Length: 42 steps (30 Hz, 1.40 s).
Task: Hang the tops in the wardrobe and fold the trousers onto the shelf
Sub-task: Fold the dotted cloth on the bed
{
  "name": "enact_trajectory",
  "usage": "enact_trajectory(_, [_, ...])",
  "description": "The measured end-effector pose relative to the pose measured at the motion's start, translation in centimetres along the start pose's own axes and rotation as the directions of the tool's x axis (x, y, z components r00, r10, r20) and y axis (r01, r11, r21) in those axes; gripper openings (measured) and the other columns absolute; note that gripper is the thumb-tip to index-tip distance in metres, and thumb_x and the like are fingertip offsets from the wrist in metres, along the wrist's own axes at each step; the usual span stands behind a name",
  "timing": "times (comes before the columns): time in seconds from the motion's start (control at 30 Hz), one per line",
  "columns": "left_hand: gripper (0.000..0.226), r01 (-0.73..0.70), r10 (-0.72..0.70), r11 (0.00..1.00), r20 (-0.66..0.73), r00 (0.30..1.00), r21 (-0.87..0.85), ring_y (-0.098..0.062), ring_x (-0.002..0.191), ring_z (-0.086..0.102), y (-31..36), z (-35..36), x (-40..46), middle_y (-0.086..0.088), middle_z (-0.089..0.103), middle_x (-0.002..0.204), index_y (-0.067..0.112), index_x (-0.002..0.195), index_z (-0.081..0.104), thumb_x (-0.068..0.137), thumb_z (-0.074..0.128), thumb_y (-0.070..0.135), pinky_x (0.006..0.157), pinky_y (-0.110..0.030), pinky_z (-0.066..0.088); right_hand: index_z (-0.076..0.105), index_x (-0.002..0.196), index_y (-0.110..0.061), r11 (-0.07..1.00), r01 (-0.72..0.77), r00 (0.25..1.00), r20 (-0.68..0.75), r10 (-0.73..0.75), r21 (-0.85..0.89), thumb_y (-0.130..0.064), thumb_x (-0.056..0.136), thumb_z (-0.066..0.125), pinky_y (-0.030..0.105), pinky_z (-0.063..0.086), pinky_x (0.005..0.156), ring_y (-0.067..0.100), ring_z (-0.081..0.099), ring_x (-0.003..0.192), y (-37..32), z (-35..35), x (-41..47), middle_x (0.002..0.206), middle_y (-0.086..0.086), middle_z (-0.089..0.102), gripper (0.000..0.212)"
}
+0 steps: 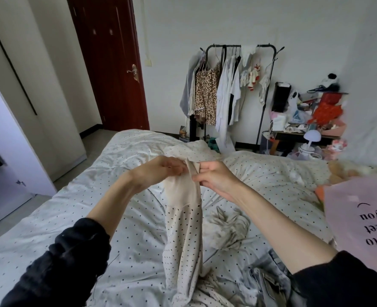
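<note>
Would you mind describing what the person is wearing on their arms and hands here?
Both arms wear dark, nearly black sleeves of a soft-looking fabric, pushed up and bunched near the elbows, so the forearms are bare. The left hand and right hand are bare: no gloves, rings, watch or bracelets show. No markings appear on the sleeves.

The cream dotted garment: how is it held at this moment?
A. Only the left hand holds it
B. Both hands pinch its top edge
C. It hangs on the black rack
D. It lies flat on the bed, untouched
B: the left hand and the right hand both pinch the top edge of the cream dotted garment, which hangs down over the bed.
</note>
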<state>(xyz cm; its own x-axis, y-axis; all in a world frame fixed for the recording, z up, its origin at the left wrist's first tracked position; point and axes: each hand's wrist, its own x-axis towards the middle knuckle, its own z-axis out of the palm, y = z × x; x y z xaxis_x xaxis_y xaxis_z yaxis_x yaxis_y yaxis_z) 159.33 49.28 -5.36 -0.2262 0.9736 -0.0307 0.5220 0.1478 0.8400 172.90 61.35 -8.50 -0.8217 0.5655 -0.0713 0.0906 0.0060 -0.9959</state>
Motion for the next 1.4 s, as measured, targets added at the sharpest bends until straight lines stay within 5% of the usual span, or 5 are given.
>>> enact_trajectory(0.27, [0.119, 0.17, -0.215, 0.933, -0.113, 0.97, -0.316, -0.016, 0.126, 0.038, -5.2, 1.3, -1.2, 0.008, 0.036, 0.132, 0.023, 0.147, 0.017, 0.051, 0.081, 0.051, 0.106, -0.037, 0.033, 0.064, 0.096, -0.003, 0.979, 0.038, 0.997, 0.064, -0.052, 0.2, 0.02, 0.083, 0.05, 0.024, 0.056, 0.08, 0.016, 0.067, 0.083, -1.2, -1.4, 0.5, 0.087, 0.007, 0.069, 0.03])
enact_trajectory(0.53, [0.022, 0.095, -0.118, 0.958, -0.071, 0.99, -0.27, -0.011, 0.089, 0.069, -3.3, 0.4, -0.4, 0.002, 0.074, 0.094, 0.009, 0.098, 0.068, 0.079, 0.071, 0.019, 0.079, -0.02, 0.05, 0.061, 0.108, -0.001, 0.928, 0.127, 0.991, 0.002, -0.136, 0.351, 0.013, 0.088, 0.047, 0.023, 0.054, 0.079, 0.016, 0.066, 0.088, -4.2, -2.7, 2.3, 0.098, 0.009, 0.068, 0.028])
enact_trajectory(0.8, [0.029, 0.028, -0.062, 0.948, -0.098, 0.993, -0.318, -0.017, 0.089, 0.07, 0.1, -2.5, 0.5, -0.006, 0.074, 0.094, 0.003, 0.096, 0.069, 0.072, 0.07, 0.019, 0.068, -0.017, 0.052, 0.035, 0.142, -0.029, 0.981, -0.173, 0.941, 0.308, 0.139, 0.085, -0.073, 0.068, 0.061, 0.045, 0.015, 0.117, 0.015, 0.029, 0.14, 3.8, -2.5, 1.6, 0.15, 0.0, 0.037, 0.09])
enact_trajectory(1.23, [0.049, 0.258, -0.262, 0.937, 0.013, 0.965, -0.234, -0.033, 0.113, 0.059, -1.2, -4.6, -0.9, -0.016, 0.066, 0.115, 0.0, 0.111, 0.063, 0.068, 0.076, 0.021, 0.105, -0.046, 0.038, 0.061, 0.099, -0.01, 0.981, -0.192, 0.928, 0.332, 0.17, 0.034, -0.012, 0.09, 0.06, 0.003, 0.045, 0.063, -0.008, 0.065, 0.077, 3.8, 0.1, 1.1, 0.095, -0.005, 0.068, 0.009])
enact_trajectory(1.4, [0.044, 0.239, -0.23, 0.953, 0.07, 0.971, -0.185, -0.032, 0.117, 0.056, -1.3, -4.6, -1.0, -0.013, 0.067, 0.116, 0.001, 0.111, 0.064, 0.075, 0.075, 0.024, 0.109, -0.047, 0.032, 0.059, 0.119, -0.014, 0.962, -0.239, 0.915, 0.363, 0.178, 0.13, -0.021, 0.078, 0.068, 0.038, 0.041, 0.104, 0.021, 0.057, 0.118, 4.2, 1.1, 1.4, 0.124, 0.008, 0.063, 0.042])
